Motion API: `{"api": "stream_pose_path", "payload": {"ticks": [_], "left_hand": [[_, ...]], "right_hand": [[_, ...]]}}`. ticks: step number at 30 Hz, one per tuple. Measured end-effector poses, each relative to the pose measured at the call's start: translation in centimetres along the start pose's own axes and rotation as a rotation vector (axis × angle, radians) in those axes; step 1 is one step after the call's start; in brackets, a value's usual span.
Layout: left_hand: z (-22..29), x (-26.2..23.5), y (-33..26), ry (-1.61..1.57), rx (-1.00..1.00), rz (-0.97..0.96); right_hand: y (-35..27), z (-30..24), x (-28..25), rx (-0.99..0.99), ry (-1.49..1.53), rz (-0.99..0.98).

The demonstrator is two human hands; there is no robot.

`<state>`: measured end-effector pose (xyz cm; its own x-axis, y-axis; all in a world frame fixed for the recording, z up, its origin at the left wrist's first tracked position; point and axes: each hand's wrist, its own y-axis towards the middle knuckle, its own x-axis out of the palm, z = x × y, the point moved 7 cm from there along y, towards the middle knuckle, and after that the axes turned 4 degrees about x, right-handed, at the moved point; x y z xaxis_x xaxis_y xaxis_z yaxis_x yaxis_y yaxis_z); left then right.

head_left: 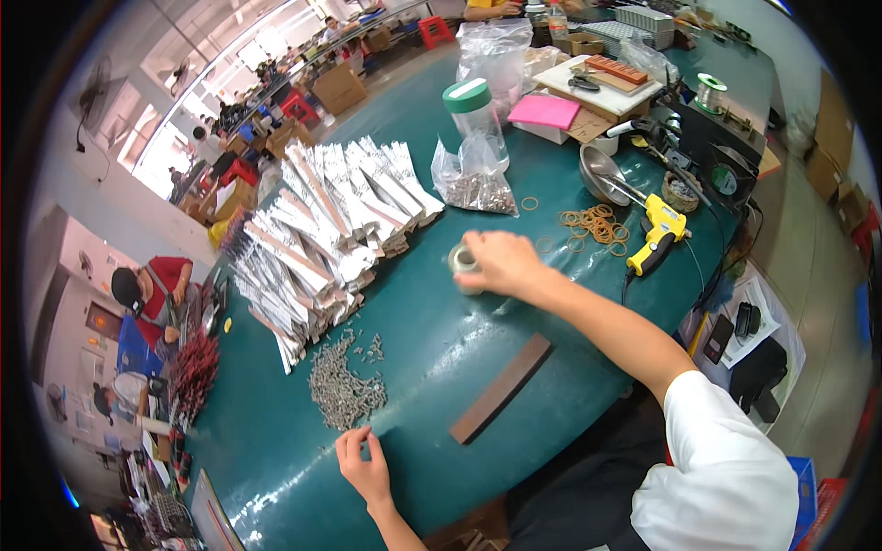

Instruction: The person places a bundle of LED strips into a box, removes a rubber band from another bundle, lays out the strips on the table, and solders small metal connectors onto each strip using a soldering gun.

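Note:
My right hand (503, 264) is closed around the side of a pale roll of tape (465, 261) at the middle of the green table. Near the front edge my left hand (365, 466) rests with its fingers loosely bent and apart, and I see nothing in it. Just beyond its fingertips lies a heap of small grey metal parts (345, 390). A dark brown flat bar (501, 389) lies slantwise on the table between my two arms. Behind the heap, many paper-wrapped strips (317, 230) with white printed covers are piled up.
Rubber bands (595, 223) lie beside a yellow soldering gun (660, 234) and a metal bowl (603, 174) on the right. A plastic bag of small parts (478, 179) and a green-lidded jar (473, 106) stand farther back. Solder wire (709, 92) is at back right. People work at the left.

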<state>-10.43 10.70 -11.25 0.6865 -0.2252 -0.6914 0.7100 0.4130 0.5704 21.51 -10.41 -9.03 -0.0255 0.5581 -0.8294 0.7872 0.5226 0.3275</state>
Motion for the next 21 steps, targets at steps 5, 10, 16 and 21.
{"api": "stream_pose_path", "payload": {"ticks": [5,10,16,21], "left_hand": [[-0.5,0.4,-0.4,-0.013,-0.051,0.017],[-0.9,0.1,-0.7,0.011,-0.005,0.004],[-1.1,1.1,-1.1,0.054,-0.03,-0.034],[-0.1,0.4,-0.2,0.053,0.023,-0.019]], "right_hand": [[4.8,6.5,-7.7,0.243,-0.27,0.203],[9.0,14.2,-4.7,0.377,-0.292,0.232],[6.8,16.4,-2.9,0.361,-0.282,0.081],[-5.3,10.8,-12.9,0.384,-0.184,0.212]]}}
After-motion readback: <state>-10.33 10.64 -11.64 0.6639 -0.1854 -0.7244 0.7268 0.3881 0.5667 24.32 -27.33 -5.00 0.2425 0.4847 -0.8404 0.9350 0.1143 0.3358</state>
